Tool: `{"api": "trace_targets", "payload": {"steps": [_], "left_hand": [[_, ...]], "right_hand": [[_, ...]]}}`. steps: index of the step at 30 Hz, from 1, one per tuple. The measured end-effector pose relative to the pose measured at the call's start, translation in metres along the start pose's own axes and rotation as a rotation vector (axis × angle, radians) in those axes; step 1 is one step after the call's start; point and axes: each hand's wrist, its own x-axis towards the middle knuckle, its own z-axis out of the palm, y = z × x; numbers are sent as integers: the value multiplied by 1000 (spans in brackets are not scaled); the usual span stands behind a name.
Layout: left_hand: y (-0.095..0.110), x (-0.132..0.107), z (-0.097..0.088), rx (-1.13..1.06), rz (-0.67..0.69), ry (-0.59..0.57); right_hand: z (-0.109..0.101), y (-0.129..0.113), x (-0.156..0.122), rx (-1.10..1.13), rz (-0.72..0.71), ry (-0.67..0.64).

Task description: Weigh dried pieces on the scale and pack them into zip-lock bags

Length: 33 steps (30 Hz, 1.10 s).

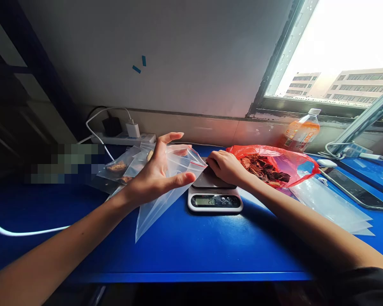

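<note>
My left hand (156,174) holds a clear zip bag (161,204) by its mouth, thumb in front and fingers spread behind, keeping it open above the blue table (191,250). My right hand (225,166) rests curled on the pan of a small digital scale (214,196), right at the bag's mouth; whatever is under its fingers is hidden. The scale's display is lit. A red plastic bag (274,163) of dark dried pieces lies open just right of that hand.
Filled small zip bags (119,166) lie behind my left hand. A stack of empty clear bags (332,206), a phone (354,189) and an orange drink bottle (300,131) sit to the right. A power strip (127,137) with chargers and white cables runs along the wall.
</note>
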Motion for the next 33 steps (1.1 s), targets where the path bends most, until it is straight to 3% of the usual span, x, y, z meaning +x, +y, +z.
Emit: {"api": "trace_targets", "payload": {"steps": [9,13,16,19,23,27,33], "left_hand": [[-1,0,3,-9,6,-18],[-3,-3,3,-11,14,-26],[-8,-5,7,22,57,-22],[-13,-7,13,62,79,-8],[-12,-9,21,75,34,0],[-9,-11,24,126,47,17],[-13,-10,26,39,96,57]], "right_hand": [[4,0,-3,122,104,167],[-1,2,4,388,256,345],[-20,-6,11,706,312,440],[-44,-28,15,1042,340,431],[-64,-63,18,1256,339,414],[-61,-81,25,1377,289,437],[-52,-86,26,1409,222,391]]}}
